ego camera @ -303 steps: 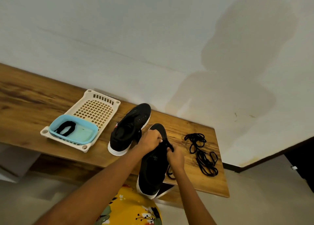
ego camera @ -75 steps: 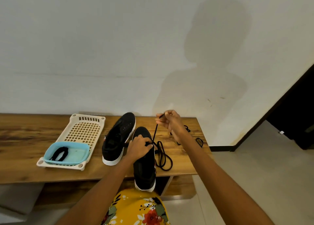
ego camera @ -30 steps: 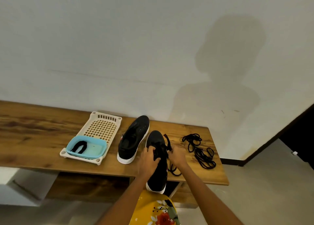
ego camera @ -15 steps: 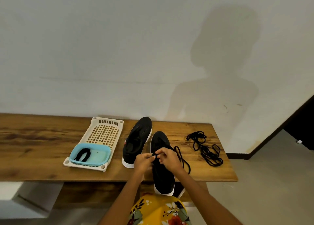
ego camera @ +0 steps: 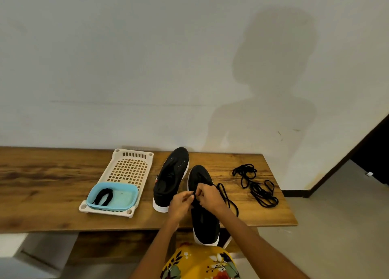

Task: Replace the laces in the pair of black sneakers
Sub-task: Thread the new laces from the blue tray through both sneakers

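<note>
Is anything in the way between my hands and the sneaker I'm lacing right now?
Nothing visible. The left hand and right hand are already over the nearer black sneaker with the white sole, pinching its black lace above the upper. The other black sneaker sits clear to the left, the loose black laces to the right.

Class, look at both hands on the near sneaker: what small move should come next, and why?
Probably pull the lace through the eyelet to take up slack. Both the left hand and right hand pinch it over the near sneaker, and a long loop trails loose on the table beside the shoe.
</note>
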Demonstrator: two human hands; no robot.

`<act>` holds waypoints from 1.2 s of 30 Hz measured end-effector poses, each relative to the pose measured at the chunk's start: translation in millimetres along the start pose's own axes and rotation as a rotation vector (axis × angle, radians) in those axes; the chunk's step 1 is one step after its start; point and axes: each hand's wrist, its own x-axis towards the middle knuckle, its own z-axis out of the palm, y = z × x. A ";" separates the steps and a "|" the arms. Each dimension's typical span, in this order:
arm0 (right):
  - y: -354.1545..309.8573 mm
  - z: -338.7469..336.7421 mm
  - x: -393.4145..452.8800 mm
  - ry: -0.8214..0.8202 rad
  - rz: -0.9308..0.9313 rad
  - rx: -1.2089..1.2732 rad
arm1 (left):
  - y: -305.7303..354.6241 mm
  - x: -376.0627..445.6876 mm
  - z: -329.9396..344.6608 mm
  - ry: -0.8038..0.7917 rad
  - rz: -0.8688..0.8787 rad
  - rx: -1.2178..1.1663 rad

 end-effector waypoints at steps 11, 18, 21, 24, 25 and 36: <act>-19.2 -29.2 12.5 -0.224 -0.345 -0.528 | 7.9 10.5 -5.2 -0.109 0.017 0.057; -4.6 -27.4 16.3 -0.188 -0.197 -0.169 | 11.6 5.4 -0.9 0.065 0.065 0.197; -2.2 -29.7 11.5 -0.140 -0.205 -0.066 | 20.2 1.7 0.1 0.207 0.197 0.352; -6.9 -28.6 4.2 -0.115 -0.186 -0.061 | 32.0 -4.6 1.8 0.303 0.297 0.316; -8.9 -28.9 2.2 -0.059 -0.173 -0.054 | 36.1 -7.2 2.4 0.310 0.316 0.256; -117.5 -158.7 -20.2 0.331 -0.291 0.705 | 31.0 -10.9 13.1 0.113 0.163 0.129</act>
